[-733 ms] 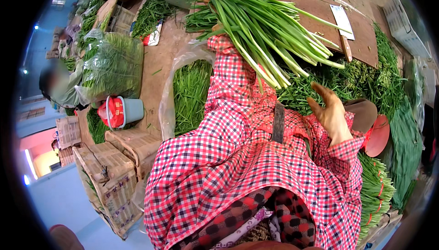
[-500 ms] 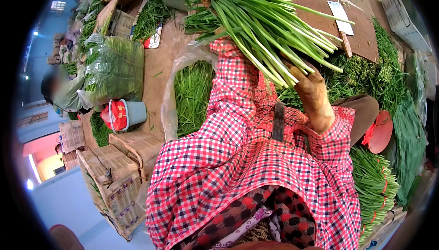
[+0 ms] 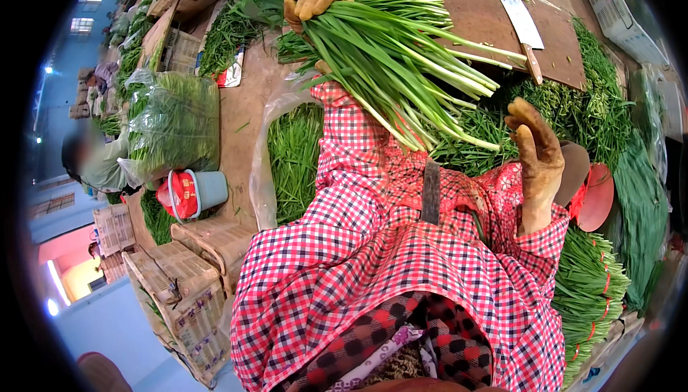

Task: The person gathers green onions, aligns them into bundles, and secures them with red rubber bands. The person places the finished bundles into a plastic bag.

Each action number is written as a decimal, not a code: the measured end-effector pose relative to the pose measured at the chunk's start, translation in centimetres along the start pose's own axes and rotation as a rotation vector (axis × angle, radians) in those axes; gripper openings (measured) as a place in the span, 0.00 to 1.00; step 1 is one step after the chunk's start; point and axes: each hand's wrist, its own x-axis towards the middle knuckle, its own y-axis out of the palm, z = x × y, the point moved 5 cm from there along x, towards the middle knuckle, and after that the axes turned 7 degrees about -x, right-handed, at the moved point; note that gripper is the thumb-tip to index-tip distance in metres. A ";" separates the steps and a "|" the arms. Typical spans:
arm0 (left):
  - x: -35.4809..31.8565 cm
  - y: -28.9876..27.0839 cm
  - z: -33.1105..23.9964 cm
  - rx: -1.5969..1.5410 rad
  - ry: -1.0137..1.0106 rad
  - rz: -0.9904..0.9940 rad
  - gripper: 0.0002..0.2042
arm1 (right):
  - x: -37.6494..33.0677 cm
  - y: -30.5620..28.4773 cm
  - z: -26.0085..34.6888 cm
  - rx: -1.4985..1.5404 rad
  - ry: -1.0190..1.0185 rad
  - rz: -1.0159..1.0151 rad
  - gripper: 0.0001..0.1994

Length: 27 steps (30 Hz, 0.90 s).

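A: What has the left hand [image 3: 313, 1] got hold of?

B: It is closed tight round the leafy end of a bundle of green chives [image 3: 401, 62], held out over the surface. The pale cut stems fan down toward the lap, likely so the ends hang level and loose blades can be seen.

A: And the right hand [image 3: 539, 150]?

B: Spread open, fingers up, holding nothing. It sits just beside the stem ends, not touching them, as if placed to even them up or pull out bad stalks.

A: Both in gloves?

B: Yes, worn tan ones, probably against dirt and sap.

A: What lies around?

B: A brown cutting board [image 3: 494, 30] with a cleaver [image 3: 524, 34] on it, beyond the bundle, within easy reach for trimming. Loose greens in a clear plastic bag [image 3: 290, 155] lie at the left, tied bunches [image 3: 591, 292] with red bands at the right. A red-and-blue bucket [image 3: 195, 193] stands farther left, near wicker crates [image 3: 193, 277].
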 end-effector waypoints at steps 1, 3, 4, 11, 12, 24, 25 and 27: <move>-0.1 0.3 -0.1 0.002 0.001 0.007 0.12 | -0.2 0.9 1.7 0.077 -0.039 0.044 0.19; -0.4 1.2 0.1 -0.009 0.005 0.036 0.11 | -0.9 2.3 1.9 0.196 -0.003 0.187 0.21; -0.5 1.6 0.4 -0.020 0.005 0.049 0.11 | -1.4 3.0 2.0 0.205 0.036 0.201 0.21; -3.5 5.0 2.7 -0.063 0.022 0.145 0.11 | -3.2 4.8 0.6 -0.104 -0.140 0.115 0.14; -4.1 5.1 3.6 -0.084 0.022 0.161 0.11 | -3.3 4.8 0.1 -0.038 -0.201 0.064 0.13; -6.3 6.3 4.5 -0.072 0.047 0.211 0.11 | -3.5 7.3 -2.3 0.147 -0.075 0.053 0.11; -6.4 6.3 4.3 -0.067 0.050 0.215 0.11 | -3.6 7.1 -2.5 0.149 -0.052 0.034 0.11; -6.6 6.5 4.0 -0.057 0.059 0.226 0.11 | -4.0 6.9 -2.6 0.164 -0.005 0.010 0.11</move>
